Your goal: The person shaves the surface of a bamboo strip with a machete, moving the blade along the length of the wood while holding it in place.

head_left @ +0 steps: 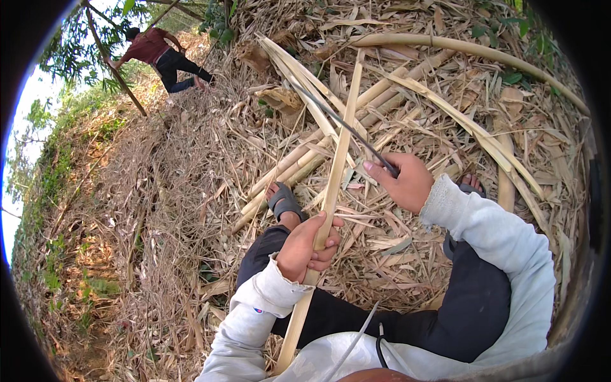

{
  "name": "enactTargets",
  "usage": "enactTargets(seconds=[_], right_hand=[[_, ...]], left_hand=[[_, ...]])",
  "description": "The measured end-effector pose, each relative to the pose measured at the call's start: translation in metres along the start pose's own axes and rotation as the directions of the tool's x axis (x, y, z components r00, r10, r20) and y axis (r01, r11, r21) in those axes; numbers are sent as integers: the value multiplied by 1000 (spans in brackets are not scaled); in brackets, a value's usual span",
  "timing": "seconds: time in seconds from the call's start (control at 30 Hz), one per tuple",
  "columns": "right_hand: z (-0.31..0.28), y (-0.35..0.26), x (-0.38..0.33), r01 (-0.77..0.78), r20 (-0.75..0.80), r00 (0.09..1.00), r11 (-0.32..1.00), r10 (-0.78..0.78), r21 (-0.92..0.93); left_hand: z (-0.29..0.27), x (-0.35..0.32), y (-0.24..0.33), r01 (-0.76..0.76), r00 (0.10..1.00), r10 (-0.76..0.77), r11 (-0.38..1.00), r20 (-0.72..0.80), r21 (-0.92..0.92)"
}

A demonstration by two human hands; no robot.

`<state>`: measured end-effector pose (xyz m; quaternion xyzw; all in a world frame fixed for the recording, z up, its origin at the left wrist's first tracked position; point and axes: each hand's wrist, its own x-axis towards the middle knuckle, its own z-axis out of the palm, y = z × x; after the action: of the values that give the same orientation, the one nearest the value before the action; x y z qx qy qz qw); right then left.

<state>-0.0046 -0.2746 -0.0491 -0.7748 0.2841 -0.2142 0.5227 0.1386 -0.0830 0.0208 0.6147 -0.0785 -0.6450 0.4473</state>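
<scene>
My left hand [310,248] is closed around a long, pale split bamboo strip [340,149]. The strip runs from beside my lap up and away, past my feet. In my right hand [407,183] is a long, thin dark blade, seemingly a knife [359,135] seen nearly edge-on; my fist hides most of its handle. The blade slants to the upper left and crosses the strip in the picture. Whether the two touch, I cannot tell. Beyond them, cut bamboo poles [280,184] lie side by side on the ground.
More split bamboo [471,124] lies at the right, and a curved pole [471,46] arcs across the far right. A cut stump [280,99] stands ahead. Dry leaves cover the ground around my sandalled feet [284,200]. Another person [156,54] bends on the slope at the far left.
</scene>
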Motion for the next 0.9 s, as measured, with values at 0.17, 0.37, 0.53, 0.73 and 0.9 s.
enactTargets(seconds=[0.17, 0.37, 0.53, 0.73, 0.9], right_hand=[[4, -6, 5, -317, 205, 946, 852, 252, 417], [5, -2, 8, -340, 282, 937, 731, 208, 591], [5, 3, 8, -203, 156, 979, 738, 134, 643], [-7, 1, 13, -138, 104, 990, 687, 92, 714], [-19, 4, 16, -146, 97, 989, 561, 116, 815]], left_hand=[[9, 5, -7, -51, 998, 56, 984, -27, 171], [17, 13, -33, -205, 972, 227, 944, -55, 260], [29, 17, -39, -189, 982, 191, 976, -10, 105], [24, 9, -44, -48, 996, 50, 998, 69, -35], [17, -7, -50, 8, 983, -5, 1000, 182, -16]])
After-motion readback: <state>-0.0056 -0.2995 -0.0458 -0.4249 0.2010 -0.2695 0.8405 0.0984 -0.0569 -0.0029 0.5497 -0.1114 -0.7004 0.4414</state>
